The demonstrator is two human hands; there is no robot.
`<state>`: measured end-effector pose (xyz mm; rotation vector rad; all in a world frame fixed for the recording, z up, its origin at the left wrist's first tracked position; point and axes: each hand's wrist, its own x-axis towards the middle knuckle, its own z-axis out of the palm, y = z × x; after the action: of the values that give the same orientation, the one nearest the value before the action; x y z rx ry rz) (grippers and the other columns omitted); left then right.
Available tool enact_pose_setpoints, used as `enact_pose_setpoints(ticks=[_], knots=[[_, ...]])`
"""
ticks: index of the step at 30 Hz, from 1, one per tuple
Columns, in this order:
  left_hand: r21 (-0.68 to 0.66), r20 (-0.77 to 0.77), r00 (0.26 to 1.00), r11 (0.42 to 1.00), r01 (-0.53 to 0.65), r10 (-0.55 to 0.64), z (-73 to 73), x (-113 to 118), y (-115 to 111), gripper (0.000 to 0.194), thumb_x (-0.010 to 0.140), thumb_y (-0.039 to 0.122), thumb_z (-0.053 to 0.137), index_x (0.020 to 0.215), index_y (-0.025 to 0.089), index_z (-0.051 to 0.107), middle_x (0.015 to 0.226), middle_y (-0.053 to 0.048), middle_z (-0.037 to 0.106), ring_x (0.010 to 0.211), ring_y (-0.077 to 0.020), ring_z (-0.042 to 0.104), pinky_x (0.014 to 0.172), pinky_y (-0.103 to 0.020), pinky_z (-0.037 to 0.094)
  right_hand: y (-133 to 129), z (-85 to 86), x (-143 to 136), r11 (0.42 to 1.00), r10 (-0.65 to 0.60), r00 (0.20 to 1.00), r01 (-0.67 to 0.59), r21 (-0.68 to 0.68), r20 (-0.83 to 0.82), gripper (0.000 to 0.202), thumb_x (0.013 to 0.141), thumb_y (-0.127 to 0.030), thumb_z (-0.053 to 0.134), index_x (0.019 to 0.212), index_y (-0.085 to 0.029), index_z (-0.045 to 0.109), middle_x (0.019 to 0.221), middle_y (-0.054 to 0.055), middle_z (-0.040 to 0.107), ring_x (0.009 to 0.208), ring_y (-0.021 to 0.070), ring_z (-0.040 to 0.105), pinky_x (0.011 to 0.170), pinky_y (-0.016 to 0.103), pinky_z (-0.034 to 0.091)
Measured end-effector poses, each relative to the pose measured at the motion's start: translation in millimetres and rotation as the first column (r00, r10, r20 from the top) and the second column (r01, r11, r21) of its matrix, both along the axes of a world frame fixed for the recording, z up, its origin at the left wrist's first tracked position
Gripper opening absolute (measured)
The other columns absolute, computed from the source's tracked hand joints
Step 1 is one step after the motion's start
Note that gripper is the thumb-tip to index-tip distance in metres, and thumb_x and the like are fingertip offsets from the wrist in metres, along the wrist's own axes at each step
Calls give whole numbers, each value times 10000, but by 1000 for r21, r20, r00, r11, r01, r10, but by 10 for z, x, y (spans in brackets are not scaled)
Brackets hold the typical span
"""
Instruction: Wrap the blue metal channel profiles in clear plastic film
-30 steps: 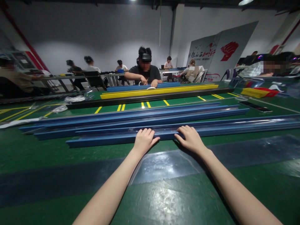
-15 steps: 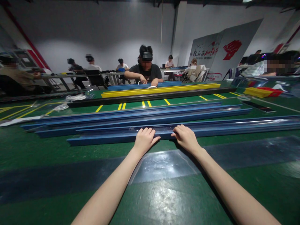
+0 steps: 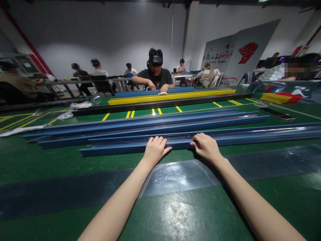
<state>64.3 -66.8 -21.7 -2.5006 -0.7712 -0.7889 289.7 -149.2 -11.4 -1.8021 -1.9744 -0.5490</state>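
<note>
A long blue channel (image 3: 120,148) with raised edges lies across the green table (image 3: 160,217). My left hand (image 3: 156,149) rests over its near wall, fingers curled inside and thumb stretched along the front. Further right, my right hand (image 3: 206,145) grips the same channel, its fingers bent over the near wall and its thumb by the front face. Clear film lines the inside of the channel. Nearer to me, a flat transparent strip (image 3: 178,177) runs beneath both forearms.
More blue channels (image 3: 150,130) lie just beyond. Further back are a black channel (image 3: 195,100), a yellow channel (image 3: 175,96) and a person (image 3: 155,73) working opposite. At the right sit a phone (image 3: 277,113) and a yellow tray (image 3: 274,98).
The held blue channel has slid to the right, its left end shifting with it. My right hand has moved right too, while my left hand stays in nearly the same place.
</note>
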Motion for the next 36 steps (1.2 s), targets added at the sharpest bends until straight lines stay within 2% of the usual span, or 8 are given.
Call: enact_pose_setpoints(ticks=[5,11,28,36], knots=[[-5,-14,1000,1000,-17,17,-6,8,0,334,815,468,496,887,153,577,817,-55,611,767,-201,525,661,-313,321,2,-57,22,1000,12,1000,-12,1,-5,221,855,-333,411,758,-181,540,743,53,586,743,183,475,644,282,285],[-13,-27,999,999,-31,30,1,14,-3,338,814,478,490,851,155,582,809,-48,609,762,-198,524,660,-314,320,15,-104,-6,1000,28,997,-27,-11,77,242,879,-306,370,818,-170,560,805,55,615,777,188,464,665,307,253],[-17,-23,1000,1000,6,-7,-7,9,1,310,843,447,463,768,160,554,774,-44,614,736,-184,524,641,-312,314,4,-84,-5,999,27,995,-23,-39,96,285,895,-321,335,797,-174,558,778,47,602,753,184,438,655,308,233],[-39,-22,1000,999,10,-11,1,8,-7,302,846,443,458,783,164,555,803,-52,623,751,-185,527,647,-311,320,22,-33,-97,998,59,997,-61,24,54,305,903,-318,311,874,-164,573,848,62,635,810,180,480,752,315,254]])
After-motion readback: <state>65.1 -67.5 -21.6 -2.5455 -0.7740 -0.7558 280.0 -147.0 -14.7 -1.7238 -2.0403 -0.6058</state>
